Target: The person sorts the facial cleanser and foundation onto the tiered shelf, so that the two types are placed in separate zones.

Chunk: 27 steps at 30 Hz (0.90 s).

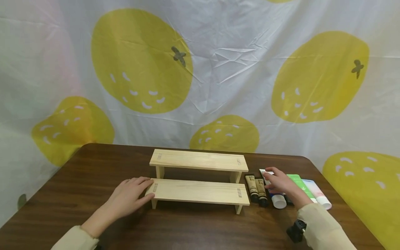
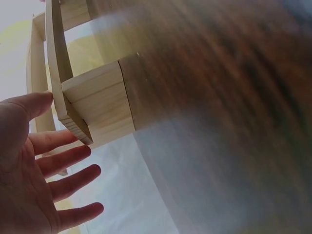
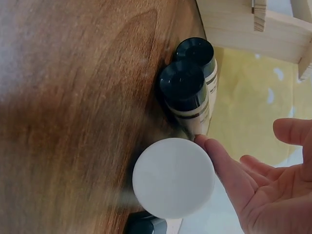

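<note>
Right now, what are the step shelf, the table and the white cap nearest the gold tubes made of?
Step shelf: probably bare wood, pale and dull, with visible grain lines. Table: dark, slightly shiny; streaky grain suggests wood, or a printed wood look. White cap: likely plastic, smooth and evenly white.

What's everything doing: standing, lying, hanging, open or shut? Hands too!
Pale wooden stepped shelf: standing on its legs
Two small gold tubes with black caps: lying, capped
Tube with round white cap: lying, capped
Bright green tube: lying, cap unclear
Pink-and-white tube: lying, capped
White lemon-print cloth: hanging, wrinkled
Left hand: touching the shelf's left end
Right hand: over the tubes, thumb apart
</note>
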Each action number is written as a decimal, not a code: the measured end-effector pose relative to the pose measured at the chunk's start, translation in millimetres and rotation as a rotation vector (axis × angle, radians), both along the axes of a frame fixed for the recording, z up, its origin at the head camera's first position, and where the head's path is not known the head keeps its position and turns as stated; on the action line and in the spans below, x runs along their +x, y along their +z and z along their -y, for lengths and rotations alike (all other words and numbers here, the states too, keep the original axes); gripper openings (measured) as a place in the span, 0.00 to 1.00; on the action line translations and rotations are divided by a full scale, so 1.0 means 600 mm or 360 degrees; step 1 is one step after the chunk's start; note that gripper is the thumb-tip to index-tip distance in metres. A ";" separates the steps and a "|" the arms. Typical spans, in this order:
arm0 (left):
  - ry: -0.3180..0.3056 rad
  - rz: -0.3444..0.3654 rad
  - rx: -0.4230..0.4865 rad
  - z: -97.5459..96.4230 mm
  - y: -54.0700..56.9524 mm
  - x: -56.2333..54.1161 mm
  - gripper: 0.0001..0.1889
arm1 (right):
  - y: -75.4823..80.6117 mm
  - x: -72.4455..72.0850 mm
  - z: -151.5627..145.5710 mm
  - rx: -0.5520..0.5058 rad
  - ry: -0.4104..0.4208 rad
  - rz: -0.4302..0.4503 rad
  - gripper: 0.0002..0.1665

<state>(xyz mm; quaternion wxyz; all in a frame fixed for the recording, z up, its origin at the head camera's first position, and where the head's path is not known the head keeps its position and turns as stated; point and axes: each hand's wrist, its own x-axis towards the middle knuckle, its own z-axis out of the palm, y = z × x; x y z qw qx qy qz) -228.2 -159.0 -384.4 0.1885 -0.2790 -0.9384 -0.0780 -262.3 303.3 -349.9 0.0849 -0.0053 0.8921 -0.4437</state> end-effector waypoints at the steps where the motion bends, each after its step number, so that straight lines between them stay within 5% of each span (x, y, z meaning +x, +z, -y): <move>1: -0.0001 -0.0002 0.0003 0.000 0.000 -0.001 0.24 | 0.000 -0.002 0.001 0.0018 0.0004 -0.0015 0.33; 10: -0.0005 -0.0002 0.0014 0.000 0.000 -0.003 0.24 | -0.027 -0.024 0.000 0.0230 -0.0039 -0.0112 0.28; 27: -0.0003 0.0032 0.0032 0.000 0.001 -0.001 0.24 | -0.044 -0.026 0.013 0.0445 0.0007 -0.0311 0.32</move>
